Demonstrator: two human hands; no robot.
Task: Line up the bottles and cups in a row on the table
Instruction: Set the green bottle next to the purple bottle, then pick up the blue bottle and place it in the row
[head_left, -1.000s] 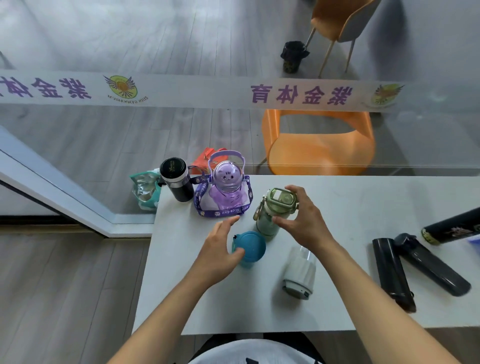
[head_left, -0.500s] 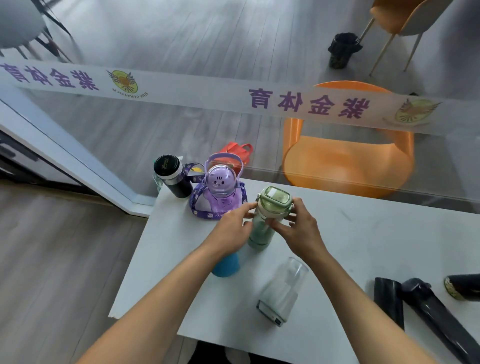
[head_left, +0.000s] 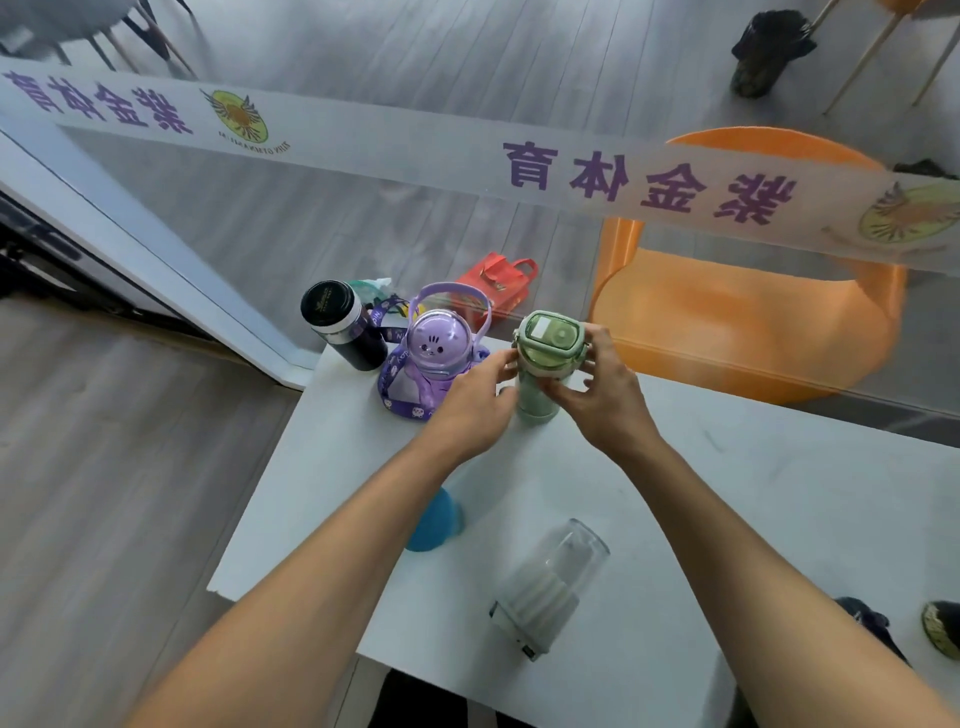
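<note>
A pale green bottle (head_left: 549, 343) stands upright near the far edge of the white table (head_left: 753, 499). My right hand (head_left: 597, 395) grips it from the right. My left hand (head_left: 475, 397) touches it from the left with its fingertips. Left of it stands a purple bottle (head_left: 434, 358) with a strap and handle, and beyond that a black flask (head_left: 340, 325) at the table's far left corner. A blue cup (head_left: 436, 522) stands partly hidden under my left forearm. A clear bottle with a white base (head_left: 550, 582) lies on its side near me.
Dark bottles (head_left: 940, 629) lie at the table's right edge, mostly out of frame. A glass wall with a white banner (head_left: 467, 156) runs just behind the table. Beyond it stand an orange chair (head_left: 748, 306) and a red bag (head_left: 493, 280). The table's left edge drops to wooden floor.
My left hand left the blue cup and came up to the green bottle. Both hands moved the green bottle back, beside the purple one. My view tilted left and closer.
</note>
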